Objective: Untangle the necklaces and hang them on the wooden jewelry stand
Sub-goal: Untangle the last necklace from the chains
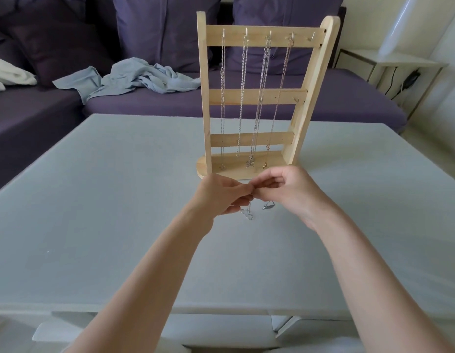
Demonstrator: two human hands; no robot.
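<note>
On the pale grey surface [119,200], the left hand [218,197] is raised just in front of the base of the light wooden jewelry stand [257,98]. Its fingers [243,191] are curled and meet those of the other hand, pinching what looks like one end of a thin silver necklace [246,214]. A short loop of that chain hangs below the knuckles, with a second bit, perhaps a pendant, dangling just to its right; both seem to hang clear of the surface, which probably keeps the links from snagging.

The right hand [287,192] mirrors the left, fingers bent inward and pinching the chain at the same spot. Holding both ends so close together suggests the clasp is being worked, or a last knot picked apart; the detail is too small to tell which.

Behind the hands, four silver necklaces [257,98] already hang straight from the hooks on the stand's top rail, well apart so they cannot re-tangle. The rightmost top hook [312,36] is bare, the likely place for the chain in hand. By this judgement the task is nearly done: once the chain is free, it needs lifting to that hook.
</note>
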